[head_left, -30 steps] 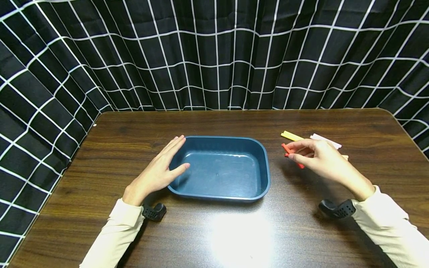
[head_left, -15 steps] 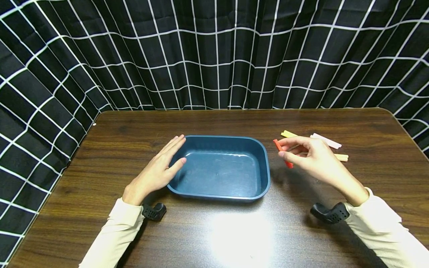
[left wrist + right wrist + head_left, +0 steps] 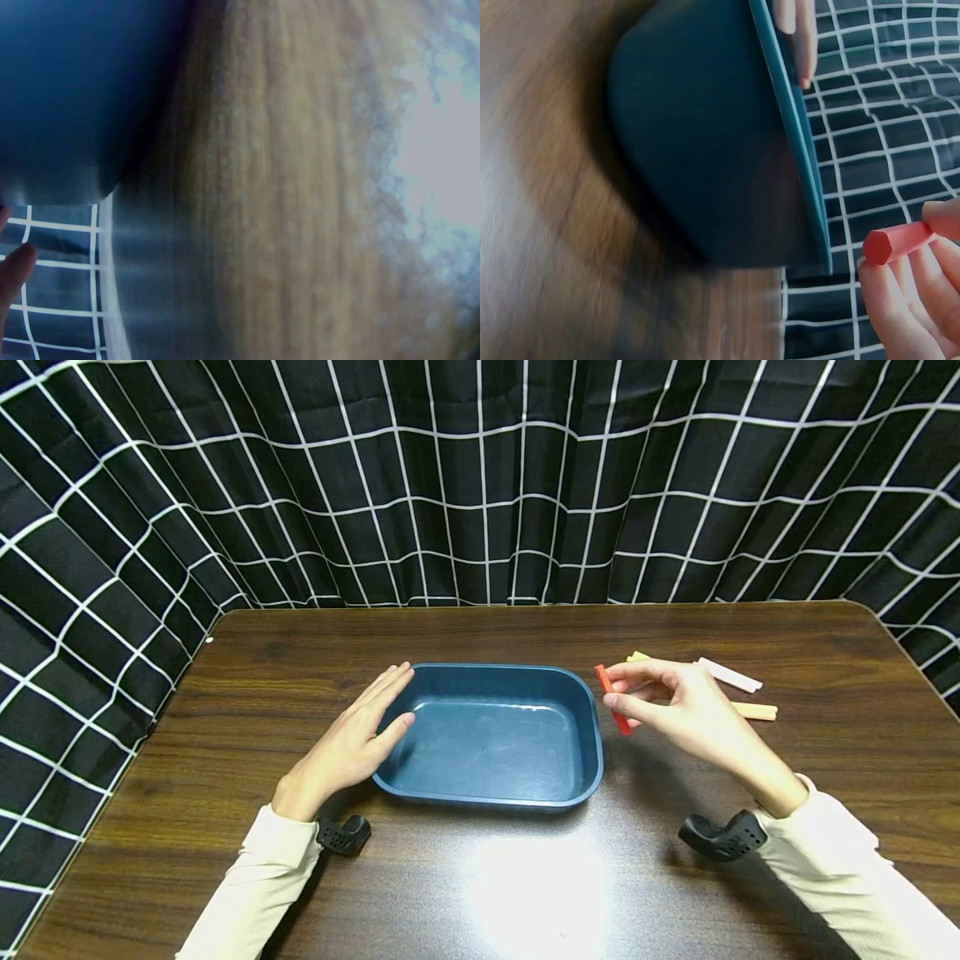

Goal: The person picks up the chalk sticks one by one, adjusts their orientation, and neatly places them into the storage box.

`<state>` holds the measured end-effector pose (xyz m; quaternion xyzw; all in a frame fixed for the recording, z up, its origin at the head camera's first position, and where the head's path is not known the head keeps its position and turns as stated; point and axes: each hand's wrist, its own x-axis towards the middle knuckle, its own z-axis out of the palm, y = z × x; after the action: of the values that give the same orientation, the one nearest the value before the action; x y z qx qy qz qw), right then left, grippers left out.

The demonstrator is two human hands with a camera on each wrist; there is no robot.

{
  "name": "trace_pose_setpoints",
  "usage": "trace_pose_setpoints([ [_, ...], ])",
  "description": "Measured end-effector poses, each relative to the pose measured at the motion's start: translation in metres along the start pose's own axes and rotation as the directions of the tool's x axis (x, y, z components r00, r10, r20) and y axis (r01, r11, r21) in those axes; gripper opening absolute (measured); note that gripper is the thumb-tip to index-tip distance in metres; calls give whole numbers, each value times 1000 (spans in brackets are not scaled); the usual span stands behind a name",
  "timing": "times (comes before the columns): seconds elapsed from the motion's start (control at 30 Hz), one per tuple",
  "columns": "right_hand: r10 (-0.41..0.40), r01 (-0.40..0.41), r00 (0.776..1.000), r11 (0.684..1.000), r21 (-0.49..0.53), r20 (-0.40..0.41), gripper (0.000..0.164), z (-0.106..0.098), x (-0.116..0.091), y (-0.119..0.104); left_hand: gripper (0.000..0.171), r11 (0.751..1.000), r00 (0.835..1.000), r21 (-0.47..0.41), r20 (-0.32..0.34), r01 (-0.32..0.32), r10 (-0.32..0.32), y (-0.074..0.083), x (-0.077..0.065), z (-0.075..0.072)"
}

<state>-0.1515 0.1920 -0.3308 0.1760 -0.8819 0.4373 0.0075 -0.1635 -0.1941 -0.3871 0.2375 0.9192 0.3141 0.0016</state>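
A blue rectangular plastic tub [image 3: 485, 752] stands on the table with a bare floor inside. Along its left side rests my left hand [image 3: 337, 747], fingers straight over the rim and thumb pointing inward. Just outside the tub's right rim, my right hand [image 3: 686, 706] pinches a red stick [image 3: 604, 679] between thumb and fingers, tilted. From the right wrist the red stick [image 3: 892, 243] shows a plain six-sided end, close to the outer wall of the tub [image 3: 697, 135]. The left wrist view catches only a bit of thumb [image 3: 16, 271] and the tub's dark side [image 3: 75, 90].
Beyond my right hand lie a pink stick [image 3: 729, 675], a peach-coloured stick [image 3: 756, 711] and a yellow stick [image 3: 637, 656], partly hidden by the fingers. A black curtain with white grid lines [image 3: 480, 485] hangs behind the brown wooden table [image 3: 450, 885].
My right hand has lifted the red stick and carried it left to beside the tub's right rim, uncovering more of the peach-coloured stick. The left hand and tub stay in place.
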Motion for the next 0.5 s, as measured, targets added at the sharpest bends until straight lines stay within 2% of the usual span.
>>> trace_pose_setpoints([
  [0.2, 24, -24, 1000, 999, 28, 15, 28, 10, 4, -6, 58, 1000, 1000, -5, 5, 9, -9, 0, 0, 0],
  [0.33, 69, -73, 995, 995, 61, 66, 32, 16, 7, -9, 58, 1000, 1000, -6, 4, 9, -9, 1, 0, 0],
  [0.5, 60, -72, 993, 989, 130, 100, 34, 25, 10, -12, 58, 1000, 1000, -8, 0, 6, -6, 1, 0, 0],
])
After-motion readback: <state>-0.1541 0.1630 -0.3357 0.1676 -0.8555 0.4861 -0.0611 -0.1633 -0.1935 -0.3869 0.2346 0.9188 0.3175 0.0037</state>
